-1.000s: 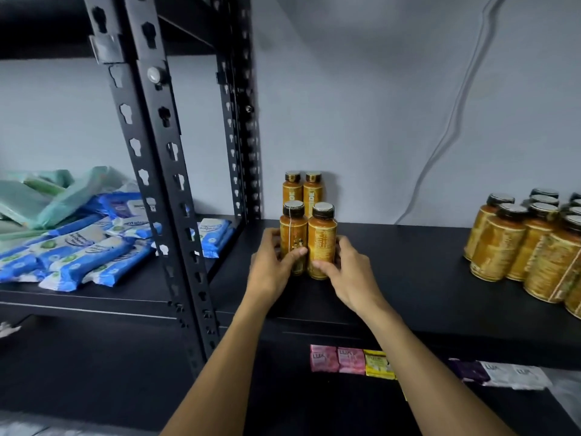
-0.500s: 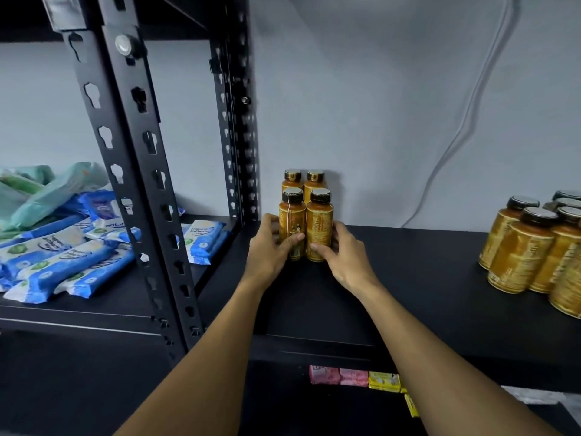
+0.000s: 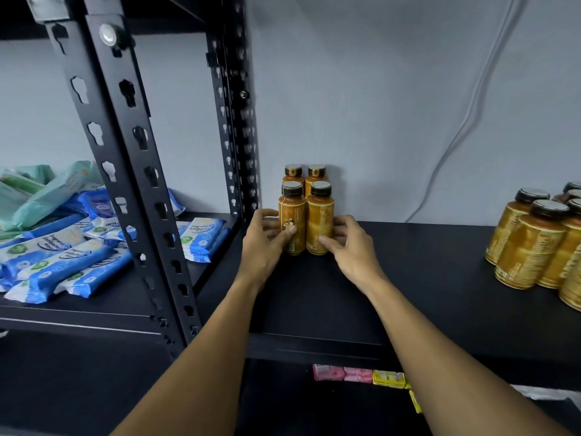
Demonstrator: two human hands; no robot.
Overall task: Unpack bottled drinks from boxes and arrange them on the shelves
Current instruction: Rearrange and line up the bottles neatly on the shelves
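Four small orange bottles stand upright in a tight square at the back left of the black shelf [image 3: 408, 262], against the wall. The left hand [image 3: 267, 240] curls round the front left bottle [image 3: 292, 215], thumb across its label. The right hand [image 3: 349, 243] grips the front right bottle [image 3: 320, 215] likewise. More bottles [image 3: 534, 243] stand well apart to the right; blue wipe packs [image 3: 63, 265] lie on the neighbouring shelf

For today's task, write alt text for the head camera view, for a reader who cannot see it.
The left hand holds the left front bottle and the right hand holds the right front bottle, both upright on a black shelf in front of two back bottles by the wall. More amber bottles stand far right; blue wipe packs lie left.
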